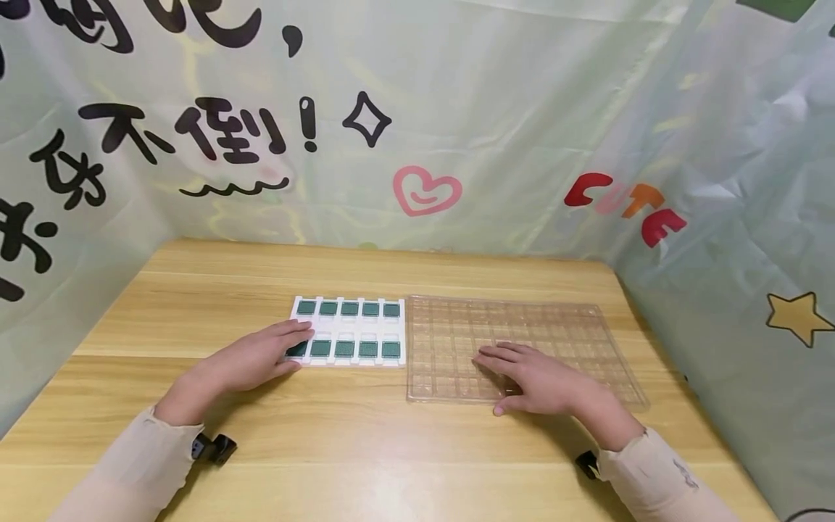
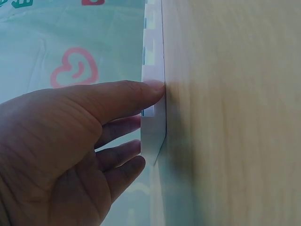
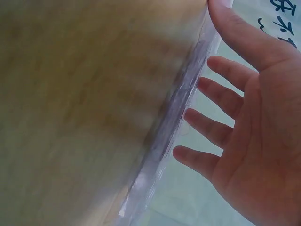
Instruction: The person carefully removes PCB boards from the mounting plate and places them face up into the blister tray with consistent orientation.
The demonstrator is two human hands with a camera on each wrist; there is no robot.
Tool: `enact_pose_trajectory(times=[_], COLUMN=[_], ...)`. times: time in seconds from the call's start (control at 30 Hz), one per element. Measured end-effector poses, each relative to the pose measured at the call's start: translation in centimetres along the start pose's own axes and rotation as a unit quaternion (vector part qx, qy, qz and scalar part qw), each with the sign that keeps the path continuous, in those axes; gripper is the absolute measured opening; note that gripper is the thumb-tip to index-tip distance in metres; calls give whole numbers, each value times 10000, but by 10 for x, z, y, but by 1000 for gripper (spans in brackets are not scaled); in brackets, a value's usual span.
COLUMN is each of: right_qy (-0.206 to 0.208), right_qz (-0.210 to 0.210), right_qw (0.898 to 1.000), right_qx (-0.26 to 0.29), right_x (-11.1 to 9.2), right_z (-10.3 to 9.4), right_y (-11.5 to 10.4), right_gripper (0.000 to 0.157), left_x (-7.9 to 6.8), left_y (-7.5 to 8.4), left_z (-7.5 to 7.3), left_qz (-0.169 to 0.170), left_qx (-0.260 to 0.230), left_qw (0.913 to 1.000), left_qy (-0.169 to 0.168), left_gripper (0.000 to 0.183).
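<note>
A white tray [image 1: 355,326] lies flat on the table with several square green chips [image 1: 349,309] in two rows. Over its left end rests my left hand [image 1: 251,355], fingers fairly straight and partly covering the chip in the front left corner. In the left wrist view the thumb [image 2: 153,92] touches the tray's side edge [image 2: 153,127]. To the right, a clear plastic tray [image 1: 450,326] divided into many small compartments sits beside the white one. My right hand [image 1: 538,377] hovers close over its front part, fingers spread and relaxed, with nothing held.
The wooden table [image 1: 365,449] carries both trays near its middle. Printed fabric [image 1: 509,130] hangs behind the table and along both sides. Small black wrist cameras [image 1: 215,449] stick out beneath the sleeves.
</note>
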State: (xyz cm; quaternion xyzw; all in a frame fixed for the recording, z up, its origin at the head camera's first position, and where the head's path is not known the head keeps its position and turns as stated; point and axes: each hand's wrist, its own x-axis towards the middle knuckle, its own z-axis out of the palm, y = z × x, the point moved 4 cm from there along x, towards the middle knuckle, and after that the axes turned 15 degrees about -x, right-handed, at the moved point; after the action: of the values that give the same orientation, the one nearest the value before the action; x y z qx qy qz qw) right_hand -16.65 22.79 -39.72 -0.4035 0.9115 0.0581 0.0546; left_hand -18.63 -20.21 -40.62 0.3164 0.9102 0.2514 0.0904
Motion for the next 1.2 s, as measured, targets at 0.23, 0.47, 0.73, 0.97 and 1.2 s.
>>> enact_pose_trajectory(times=[0.23,0.47,0.73,0.97,1.2], right_qy=[-139,10,-368,-160,-197], right_qz=[177,-176,-237,-396,-420], right_qw=[9994,9998,9990,9987,9986], right_qx=[251,-40,-61,-263,-239], right_x=[-5,-1,4,6,6], right_z=[4,1,8,16,22], right_y=[3,3,10,14,16], right_gripper=[79,82,78,76,73], left_x=[2,0,0,3,7], left_y=[1,2,2,4,5], left_z=[0,-3,-4,-6,-11], left_qz=[-73,-178,-219,-284,-337], left_qx=[1,-18,-100,-137,-306], left_qw=[9999,9996,9990,9986,9980], left_qy=[-119,-204,-377,-422,-431], left_gripper=[57,57,58,58,54])
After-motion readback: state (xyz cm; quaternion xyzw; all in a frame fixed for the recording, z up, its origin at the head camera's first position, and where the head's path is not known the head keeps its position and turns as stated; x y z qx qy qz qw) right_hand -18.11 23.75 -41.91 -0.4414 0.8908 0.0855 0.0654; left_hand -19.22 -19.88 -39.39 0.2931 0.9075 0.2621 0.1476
